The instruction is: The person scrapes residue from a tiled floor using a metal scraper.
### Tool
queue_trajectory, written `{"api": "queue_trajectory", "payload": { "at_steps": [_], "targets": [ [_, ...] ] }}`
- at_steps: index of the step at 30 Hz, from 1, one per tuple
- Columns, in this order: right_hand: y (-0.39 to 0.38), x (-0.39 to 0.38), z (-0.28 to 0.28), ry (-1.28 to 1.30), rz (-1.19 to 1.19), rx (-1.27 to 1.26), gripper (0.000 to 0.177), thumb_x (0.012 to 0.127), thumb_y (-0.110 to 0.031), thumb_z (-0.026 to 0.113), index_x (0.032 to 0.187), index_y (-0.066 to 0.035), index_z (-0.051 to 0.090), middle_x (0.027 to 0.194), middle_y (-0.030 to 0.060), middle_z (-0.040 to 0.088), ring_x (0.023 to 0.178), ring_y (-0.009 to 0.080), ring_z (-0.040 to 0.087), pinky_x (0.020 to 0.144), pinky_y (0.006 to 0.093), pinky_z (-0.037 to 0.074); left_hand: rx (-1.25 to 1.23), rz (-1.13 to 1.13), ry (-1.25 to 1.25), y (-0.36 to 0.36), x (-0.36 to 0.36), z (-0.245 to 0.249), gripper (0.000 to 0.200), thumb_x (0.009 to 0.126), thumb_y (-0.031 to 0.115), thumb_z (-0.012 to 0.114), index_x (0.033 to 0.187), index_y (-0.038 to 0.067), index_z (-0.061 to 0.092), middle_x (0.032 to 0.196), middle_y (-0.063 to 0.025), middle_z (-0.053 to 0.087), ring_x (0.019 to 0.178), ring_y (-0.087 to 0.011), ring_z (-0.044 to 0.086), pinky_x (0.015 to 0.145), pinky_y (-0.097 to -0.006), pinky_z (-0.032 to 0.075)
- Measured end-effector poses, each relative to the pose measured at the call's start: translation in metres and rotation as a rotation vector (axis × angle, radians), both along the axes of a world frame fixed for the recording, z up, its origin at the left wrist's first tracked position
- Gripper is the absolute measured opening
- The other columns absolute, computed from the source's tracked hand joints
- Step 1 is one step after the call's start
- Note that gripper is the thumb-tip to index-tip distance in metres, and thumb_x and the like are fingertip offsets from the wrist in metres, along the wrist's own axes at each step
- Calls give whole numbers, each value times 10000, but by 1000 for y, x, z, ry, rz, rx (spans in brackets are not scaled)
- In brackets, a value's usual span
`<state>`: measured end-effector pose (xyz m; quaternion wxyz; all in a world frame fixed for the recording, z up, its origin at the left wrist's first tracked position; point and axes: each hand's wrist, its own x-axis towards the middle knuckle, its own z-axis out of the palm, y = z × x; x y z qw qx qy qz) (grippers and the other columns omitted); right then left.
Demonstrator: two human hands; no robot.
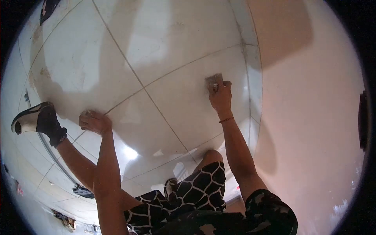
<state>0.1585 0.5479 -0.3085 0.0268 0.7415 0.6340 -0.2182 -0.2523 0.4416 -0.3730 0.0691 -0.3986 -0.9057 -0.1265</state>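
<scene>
My right hand [220, 96], with a thin bracelet at the wrist, presses a small flat grey-brown pad [214, 79] onto the pale floor tile [184, 86] near the wall. Its fingers are closed around the near side of the pad. My left hand [95, 121] rests on the floor by a grout line, close to my outstretched shoe [37, 120]. The left fingers are curled under, and I cannot tell what, if anything, they hold.
A pinkish wall [309, 109] rises on the right above a tile skirting [252, 78]. Behind my shoe a long thin grey tube [55, 158] lies along the floor, with a black item [83, 191] at its lower end. Brown smudges [45, 72] mark the upper-left tiles.
</scene>
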Motion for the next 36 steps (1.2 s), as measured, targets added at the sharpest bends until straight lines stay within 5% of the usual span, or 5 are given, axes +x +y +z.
{"api": "queue_trajectory", "payload": {
  "at_steps": [25,30,32,34,36],
  "targets": [
    [87,13,-15,61,189,118,507,812,-320,600,1243,-87,467,1053,228,468,859,332,573,762,392,514,-6,96,-71,4,8,11,356,896,283,418,1043,-39,456,1060,-204,427,1030,-355,372,871,-476,300],
    [202,-53,-14,55,319,94,473,816,-325,593,1227,-113,492,1104,245,468,949,382,561,795,413,504,-68,89,-23,10,12,8,341,882,258,465,1049,-39,455,1070,-187,429,1046,-357,372,889,-497,290],
    [208,-46,-8,42,367,40,470,817,-328,592,1224,-113,496,1123,251,467,975,402,551,811,422,499,487,97,-686,51,55,15,294,868,213,495,1051,-11,446,1054,-189,444,1074,-377,363,913,-515,280],
    [179,-12,-6,33,362,76,452,824,-331,583,1207,-104,504,1165,267,456,981,435,535,842,451,481,136,-274,-227,96,87,21,306,850,225,523,1041,-3,449,1073,-192,447,1085,-371,367,921,-531,278],
    [123,35,-8,-5,417,222,425,828,-332,576,1163,-76,521,1177,286,442,986,441,530,840,466,473,93,-161,-137,135,123,16,327,845,248,528,1041,-2,450,1082,-193,448,1072,-368,372,914,-529,280]
  ]
}}
